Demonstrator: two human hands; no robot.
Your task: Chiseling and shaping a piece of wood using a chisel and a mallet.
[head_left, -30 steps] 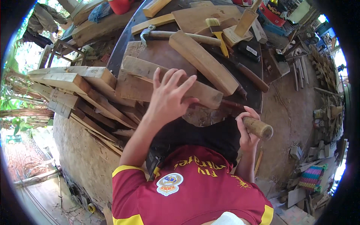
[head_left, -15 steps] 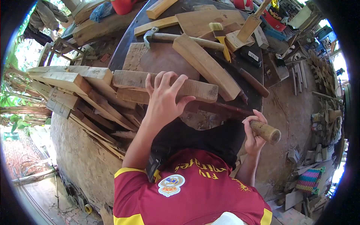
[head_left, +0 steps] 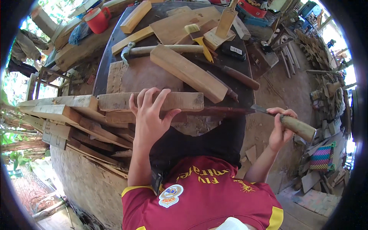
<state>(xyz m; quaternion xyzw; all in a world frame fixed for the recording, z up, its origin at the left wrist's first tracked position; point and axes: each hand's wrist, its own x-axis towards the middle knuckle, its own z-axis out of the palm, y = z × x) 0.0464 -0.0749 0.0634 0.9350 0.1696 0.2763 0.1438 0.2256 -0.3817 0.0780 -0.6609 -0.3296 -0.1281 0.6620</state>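
My left hand (head_left: pixel 149 117) grips a rough wooden block (head_left: pixel 184 101), with the fingers over its top and the thumb along the near side. The block lies level at the table's near edge, above another piece of wood. Off to the right, my right hand (head_left: pixel 281 128) is closed round the wooden handle of a chisel (head_left: pixel 301 129). Its short metal blade points left toward the block, apart from the block's right end. A thicker squared timber (head_left: pixel 188 73) rests slantwise just beyond the block.
On the dark table (head_left: pixel 111 46) lie a hammer (head_left: pixel 180 48), a yellow-handled brush (head_left: pixel 205 50), a wooden-handled tool (head_left: pixel 241 78) and a black case (head_left: pixel 232 52). Stacked boards (head_left: pixel 76 115) stand at the left. A red mug (head_left: pixel 97 21) sits far left.
My right hand has moved right with the chisel, away from the block, and the blade now shows. The left hand keeps its hold on the block. The whole view has shifted.
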